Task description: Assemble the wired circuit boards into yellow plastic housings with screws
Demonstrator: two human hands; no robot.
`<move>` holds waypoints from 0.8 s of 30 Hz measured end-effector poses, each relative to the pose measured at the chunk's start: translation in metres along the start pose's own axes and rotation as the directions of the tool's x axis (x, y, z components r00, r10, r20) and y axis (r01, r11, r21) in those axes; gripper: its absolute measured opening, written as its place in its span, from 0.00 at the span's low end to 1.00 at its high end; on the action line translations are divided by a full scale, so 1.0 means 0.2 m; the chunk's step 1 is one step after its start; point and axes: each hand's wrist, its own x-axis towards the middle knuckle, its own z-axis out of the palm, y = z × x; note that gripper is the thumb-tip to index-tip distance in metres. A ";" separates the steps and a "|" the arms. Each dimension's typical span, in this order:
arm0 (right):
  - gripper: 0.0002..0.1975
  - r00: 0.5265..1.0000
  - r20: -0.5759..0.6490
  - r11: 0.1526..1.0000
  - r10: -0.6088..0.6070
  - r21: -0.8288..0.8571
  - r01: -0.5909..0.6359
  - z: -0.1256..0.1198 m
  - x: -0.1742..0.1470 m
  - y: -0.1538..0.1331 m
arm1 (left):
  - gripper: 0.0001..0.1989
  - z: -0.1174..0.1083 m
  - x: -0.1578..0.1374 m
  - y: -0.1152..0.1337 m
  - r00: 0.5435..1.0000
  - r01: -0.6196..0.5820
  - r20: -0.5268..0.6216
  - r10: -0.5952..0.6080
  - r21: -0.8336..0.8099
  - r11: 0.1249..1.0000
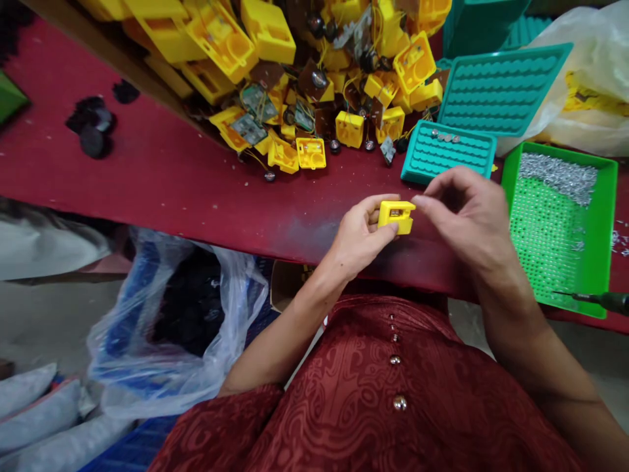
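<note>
My left hand (362,231) grips a small yellow plastic case (403,226) between thumb and fingers, above the table's front edge. A recess with metal contacts shows in the case's upper face. My right hand (466,210) is just to the right of the case, thumb and forefinger pinched together at its right edge. Whatever the fingertips hold, if anything, is too small to make out. Beyond my right hand lies a teal ridged tray (449,157) with several button cells (446,137) in one of its upper grooves.
Yellow cases with wires, circuit boards and small speakers heap up at the back (348,128). On the right, a green basket (610,216) holds many screws (560,176), with a screwdriver tip (584,297) over it. A plastic-lined blue crate (132,288) of black parts stands below left.
</note>
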 end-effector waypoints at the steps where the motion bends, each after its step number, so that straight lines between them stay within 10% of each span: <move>1: 0.07 0.999 -0.037 1.000 0.004 -0.014 -0.005 -0.04 0.02 0.01 | 0.19 -0.01 0.00 0.01 1.000 0.011 -0.009 -0.012 -0.014 1.000; 10: 0.05 0.992 -0.086 0.885 -0.088 -0.464 0.039 -0.36 0.40 0.03 | 0.19 -0.11 0.06 0.04 0.984 0.020 -0.172 -0.036 -0.094 0.995; 24: 0.11 0.996 0.067 0.791 -0.056 -0.606 0.085 -0.06 0.62 0.33 | 0.19 -0.17 0.03 0.05 0.989 0.026 -0.137 -0.051 -0.178 0.984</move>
